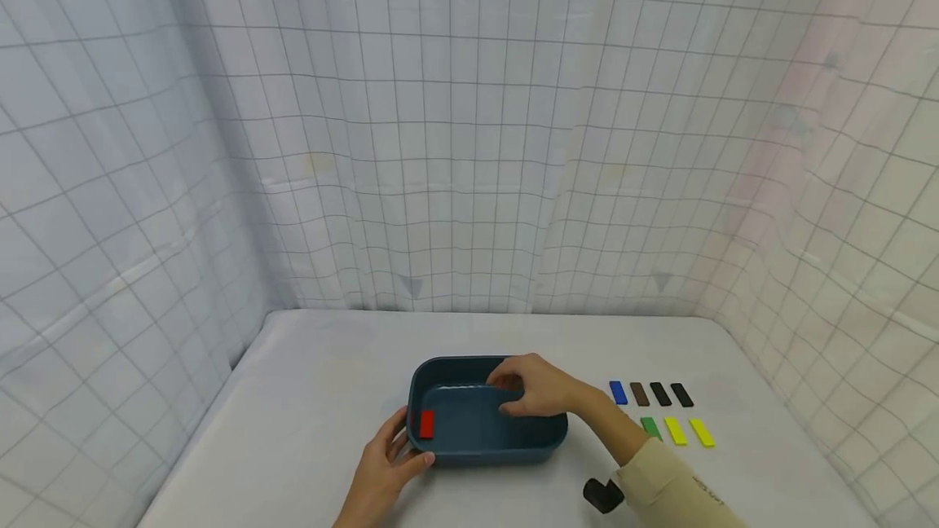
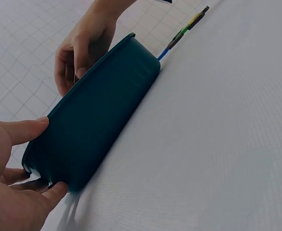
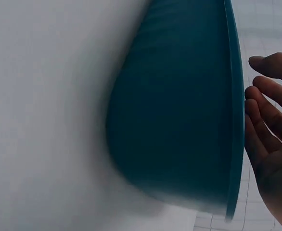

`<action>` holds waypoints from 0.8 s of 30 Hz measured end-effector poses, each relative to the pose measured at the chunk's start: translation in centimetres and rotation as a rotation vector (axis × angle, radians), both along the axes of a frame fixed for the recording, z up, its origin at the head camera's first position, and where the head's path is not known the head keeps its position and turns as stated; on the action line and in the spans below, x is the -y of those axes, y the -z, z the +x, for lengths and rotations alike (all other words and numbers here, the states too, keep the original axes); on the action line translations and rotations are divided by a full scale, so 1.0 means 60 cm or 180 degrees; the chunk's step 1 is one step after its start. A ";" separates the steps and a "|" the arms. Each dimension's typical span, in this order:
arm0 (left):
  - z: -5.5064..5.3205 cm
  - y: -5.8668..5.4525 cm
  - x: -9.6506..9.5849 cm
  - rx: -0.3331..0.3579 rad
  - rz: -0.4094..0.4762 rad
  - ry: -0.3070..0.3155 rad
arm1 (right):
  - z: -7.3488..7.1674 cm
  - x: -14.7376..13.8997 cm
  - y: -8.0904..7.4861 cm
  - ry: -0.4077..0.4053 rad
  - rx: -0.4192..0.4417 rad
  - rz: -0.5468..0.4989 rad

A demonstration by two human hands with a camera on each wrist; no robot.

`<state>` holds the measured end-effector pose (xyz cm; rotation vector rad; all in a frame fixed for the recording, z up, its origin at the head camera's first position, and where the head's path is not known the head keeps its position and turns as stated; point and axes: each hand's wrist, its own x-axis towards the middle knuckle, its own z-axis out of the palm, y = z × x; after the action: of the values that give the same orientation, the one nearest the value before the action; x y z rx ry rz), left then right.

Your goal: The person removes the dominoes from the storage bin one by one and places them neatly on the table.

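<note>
A dark teal rectangular tub (image 1: 484,459) stands on the white table. A flat red block (image 1: 426,424) lies inside it, near its left end. My left hand (image 1: 387,463) grips the tub's front left corner. In the left wrist view, the left thumb (image 2: 32,130) lies at the rim and the other fingers are against the tub's end. Over the right part of the tub hangs my right hand (image 1: 539,388), thumb apart from loosely bent fingers. Nothing shows between those fingers (image 3: 271,113) in the right wrist view, where the hand is beside the rim.
Right of the tub, flat blocks lie in two rows: blue (image 1: 619,393), brown (image 1: 640,394) and two black (image 1: 660,393) behind, green (image 1: 650,428) and two yellow (image 1: 676,431) in front. A small black object (image 1: 603,495) is by the right sleeve. Gridded white curtains (image 1: 469,145) surround the table.
</note>
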<state>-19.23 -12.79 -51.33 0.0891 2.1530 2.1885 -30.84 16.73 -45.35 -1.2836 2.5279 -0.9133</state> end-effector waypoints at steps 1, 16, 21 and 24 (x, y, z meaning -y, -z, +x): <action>0.000 0.000 0.001 0.0010 -0.0004 -0.0004 | -0.001 0.012 0.003 -0.0018 -0.0011 -0.0008; 0.003 -0.008 0.008 -0.0008 0.0017 0.0046 | 0.004 0.155 0.060 -0.0266 -0.0174 0.0234; 0.002 -0.006 0.005 -0.0080 0.0071 0.0079 | 0.004 0.173 0.068 -0.0194 -0.0258 0.0405; 0.001 -0.004 0.002 -0.0106 0.0109 0.0076 | 0.004 0.181 0.070 -0.0128 -0.0320 0.0502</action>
<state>-19.16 -12.94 -51.12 0.1533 2.1204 2.2268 -30.60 5.85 -49.54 -1.3575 2.5790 -0.6420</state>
